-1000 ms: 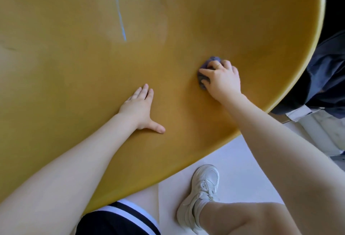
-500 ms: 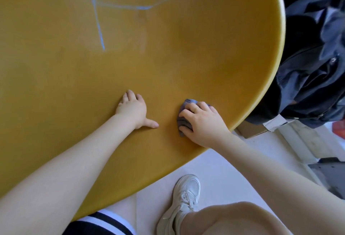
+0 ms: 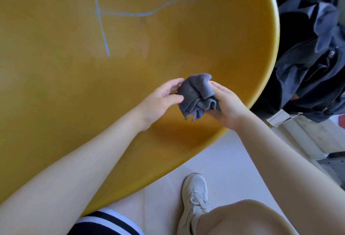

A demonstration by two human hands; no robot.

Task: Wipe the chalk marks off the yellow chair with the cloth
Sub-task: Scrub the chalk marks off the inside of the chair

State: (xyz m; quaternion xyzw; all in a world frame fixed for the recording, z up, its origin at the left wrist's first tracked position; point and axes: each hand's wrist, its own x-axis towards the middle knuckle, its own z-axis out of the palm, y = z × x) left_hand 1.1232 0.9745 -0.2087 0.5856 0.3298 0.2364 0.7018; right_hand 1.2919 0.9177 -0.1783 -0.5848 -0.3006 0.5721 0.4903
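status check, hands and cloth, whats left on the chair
Left hand and right hand both hold the cloth, bunched, above the yellow chair. Blue chalk marks unwiped at the far side. Nothing in the way.

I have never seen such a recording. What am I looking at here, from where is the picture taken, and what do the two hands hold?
No machine is here: a person wears a camera on the head, looking down at their own arms. The big yellow chair fills the view, with blue chalk marks on it. The left hand and the right hand hold a crumpled grey cloth between them, above the chair. Below you see a white shoe on the floor, and dark fabric at the right.
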